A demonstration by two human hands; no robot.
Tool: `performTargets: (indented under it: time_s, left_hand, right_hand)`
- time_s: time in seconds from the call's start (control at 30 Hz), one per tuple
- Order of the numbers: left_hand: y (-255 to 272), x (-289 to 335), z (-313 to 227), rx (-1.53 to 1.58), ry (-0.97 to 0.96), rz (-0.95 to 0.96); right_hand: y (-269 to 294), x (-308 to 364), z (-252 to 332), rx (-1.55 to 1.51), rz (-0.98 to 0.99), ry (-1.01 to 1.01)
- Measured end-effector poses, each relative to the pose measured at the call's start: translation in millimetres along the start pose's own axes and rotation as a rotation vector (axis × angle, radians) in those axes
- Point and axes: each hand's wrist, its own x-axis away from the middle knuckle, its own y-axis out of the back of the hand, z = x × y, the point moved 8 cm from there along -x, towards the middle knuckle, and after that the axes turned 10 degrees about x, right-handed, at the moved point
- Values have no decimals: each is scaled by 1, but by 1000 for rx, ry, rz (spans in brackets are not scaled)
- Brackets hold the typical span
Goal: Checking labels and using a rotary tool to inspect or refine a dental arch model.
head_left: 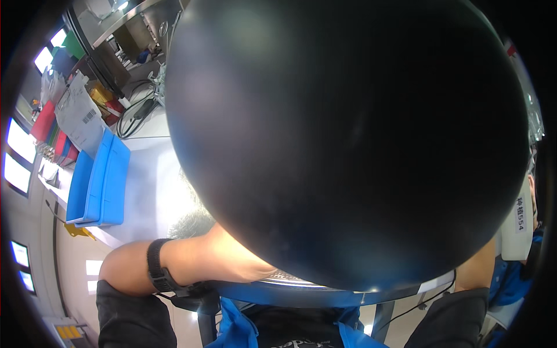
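A large black rounded object (348, 139) fills the middle of the head view, very close and blurred; what it is I cannot tell. From the lower left comes my left arm with a black watch strap, and only the back part of my left hand (246, 264) shows; its fingers are hidden behind the black object. Beside that forearm lies a greyish, hair-like tuft (194, 217) on the white table (145, 180). At the lower right my right forearm (477, 268) goes up behind the black object, which covers the whole right hand.
Two blue plastic bins (110, 180) stand nested at the table's left edge. Behind them are papers (81, 113) and coloured folders (49, 130). Black cables (139, 110) lie farther back. A dark curved rim (348, 297) runs before my body. At the right, a whitish labelled object (516, 232) shows.
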Motion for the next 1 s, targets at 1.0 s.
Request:
performTargets:
  time_s: [1.0]
  left_hand:
    - [-2, 13, -6, -103, -121, 192]
  right_hand:
    - [12, -21, -1, -163, 139, -450]
